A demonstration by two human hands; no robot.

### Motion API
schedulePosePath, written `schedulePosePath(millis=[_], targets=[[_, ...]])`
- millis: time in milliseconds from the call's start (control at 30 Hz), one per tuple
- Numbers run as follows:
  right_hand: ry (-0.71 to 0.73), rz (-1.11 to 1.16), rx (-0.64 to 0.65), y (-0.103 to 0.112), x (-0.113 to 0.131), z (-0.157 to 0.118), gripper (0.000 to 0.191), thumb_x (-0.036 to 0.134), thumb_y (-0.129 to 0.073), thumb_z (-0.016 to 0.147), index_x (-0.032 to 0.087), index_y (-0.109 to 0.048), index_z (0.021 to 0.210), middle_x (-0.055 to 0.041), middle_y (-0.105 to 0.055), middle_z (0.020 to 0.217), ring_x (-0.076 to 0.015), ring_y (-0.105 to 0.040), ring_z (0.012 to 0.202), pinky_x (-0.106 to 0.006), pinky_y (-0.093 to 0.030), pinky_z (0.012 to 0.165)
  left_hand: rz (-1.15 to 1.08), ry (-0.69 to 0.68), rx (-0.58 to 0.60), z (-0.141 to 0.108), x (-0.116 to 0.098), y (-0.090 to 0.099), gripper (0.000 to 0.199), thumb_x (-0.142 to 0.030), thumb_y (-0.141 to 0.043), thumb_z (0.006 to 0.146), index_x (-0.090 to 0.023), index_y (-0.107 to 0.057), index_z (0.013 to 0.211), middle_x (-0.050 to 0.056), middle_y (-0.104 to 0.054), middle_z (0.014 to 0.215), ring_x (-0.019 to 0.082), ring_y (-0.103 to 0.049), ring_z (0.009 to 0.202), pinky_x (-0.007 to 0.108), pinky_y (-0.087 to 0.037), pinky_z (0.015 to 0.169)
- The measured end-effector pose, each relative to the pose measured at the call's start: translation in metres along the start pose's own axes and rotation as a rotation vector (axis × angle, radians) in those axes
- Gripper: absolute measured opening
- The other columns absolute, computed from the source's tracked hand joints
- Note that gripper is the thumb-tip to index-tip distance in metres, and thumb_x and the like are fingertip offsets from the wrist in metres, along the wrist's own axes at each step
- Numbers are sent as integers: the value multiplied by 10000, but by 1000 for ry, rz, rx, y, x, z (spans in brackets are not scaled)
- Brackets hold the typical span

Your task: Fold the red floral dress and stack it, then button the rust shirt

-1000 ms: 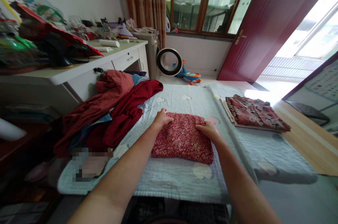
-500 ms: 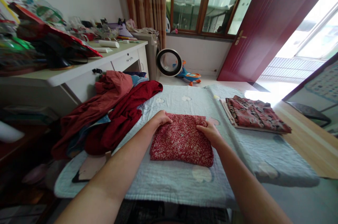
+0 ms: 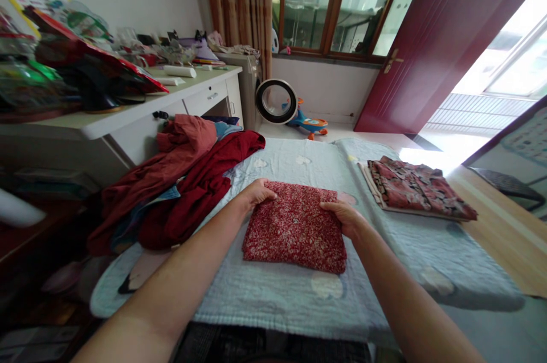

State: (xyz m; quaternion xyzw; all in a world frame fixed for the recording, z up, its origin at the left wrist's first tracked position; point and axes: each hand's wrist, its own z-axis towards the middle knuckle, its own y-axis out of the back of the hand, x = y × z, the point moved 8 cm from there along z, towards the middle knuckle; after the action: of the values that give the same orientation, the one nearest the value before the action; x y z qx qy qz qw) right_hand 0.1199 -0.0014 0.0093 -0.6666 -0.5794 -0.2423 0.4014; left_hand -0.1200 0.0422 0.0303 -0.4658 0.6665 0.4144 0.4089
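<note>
A red garment with a small pale pattern [image 3: 294,232] lies folded into a rough rectangle on the light blue cloth [image 3: 286,300]. My left hand [image 3: 260,192] grips its far left corner, thumb on top and the other fingers mostly hidden. At the far right corner, my right hand [image 3: 342,215] pinches the edge in the same way, its fingers partly under the fabric. To the right rests a folded stack with a floral garment [image 3: 419,186] on top. Loose dark red clothing [image 3: 188,209] and a dusty pink garment [image 3: 183,138] are heaped at the left.
A white desk [image 3: 200,89] crowded with items stands at the left. Beyond the cloth are a round fan-like ring [image 3: 277,102] and a blue and orange toy [image 3: 307,122]. A pinkish flat item [image 3: 147,266] lies near my left forearm. A dark red door [image 3: 410,38] is behind.
The view has shifted slightly. Both hands keep hold of the red patterned garment, whose far right corner sits a little further right and looks flatter.
</note>
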Motion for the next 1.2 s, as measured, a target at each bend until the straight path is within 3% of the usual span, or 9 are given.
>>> schedulePosePath(millis=[200,400,533,667,833,1033,1200], targets=[[191,27,51,0,29,-18,283,115,-729,600,182,-682,871,-43,-755,808,-183,-678,683,-305,-547,711,-110,-203,-54,-12,-31,8,420,-116,-700,540,-165,-566,935,-25,-651,757,111,-593,628,212,-449,603],[397,-46,9,13,80,-19,320,162,-758,569,178,-676,878,-41,-745,842,-207,-670,737,-351,-533,758,-72,-433,-73,-8,-92,9,525,-111,-709,580,-167,-523,1067,-11,-641,865,119,-607,745,216,-459,683],[584,-87,-30,17,121,-9,342,162,-748,534,178,-669,866,-31,-734,848,-226,-655,807,-388,-520,813,-36,-516,-124,8,-125,7,421,-82,-659,592,-157,-515,980,-38,-583,789,106,-566,723,208,-432,681],[699,-18,-80,18,139,2,328,136,-717,491,181,-662,812,-1,-711,807,-203,-633,793,-375,-505,828,80,-589,-211,21,-139,9,291,-81,-628,605,-169,-510,855,-63,-478,687,94,-486,667,200,-397,653],[705,-10,-57,17,112,3,311,167,-746,501,183,-680,804,-10,-716,790,-212,-633,762,-373,-514,796,307,-706,-339,6,-123,13,256,-22,-575,566,-175,-521,763,-16,-515,821,138,-504,813,238,-419,767],[760,-266,-115,26,59,-24,231,281,-748,605,199,-693,814,-28,-710,853,-235,-634,878,-366,-491,872,396,-823,-261,-44,-74,-2,182,-41,-512,648,-196,-500,742,13,-540,908,157,-530,901,267,-422,845],[943,-515,-191,30,19,-46,188,249,-669,664,226,-703,847,-80,-654,1124,-259,-578,1102,-408,-419,1015,467,-739,-190,-69,-26,-17,190,-38,-480,660,-201,-518,751,23,-545,916,165,-535,883,275,-433,805]])
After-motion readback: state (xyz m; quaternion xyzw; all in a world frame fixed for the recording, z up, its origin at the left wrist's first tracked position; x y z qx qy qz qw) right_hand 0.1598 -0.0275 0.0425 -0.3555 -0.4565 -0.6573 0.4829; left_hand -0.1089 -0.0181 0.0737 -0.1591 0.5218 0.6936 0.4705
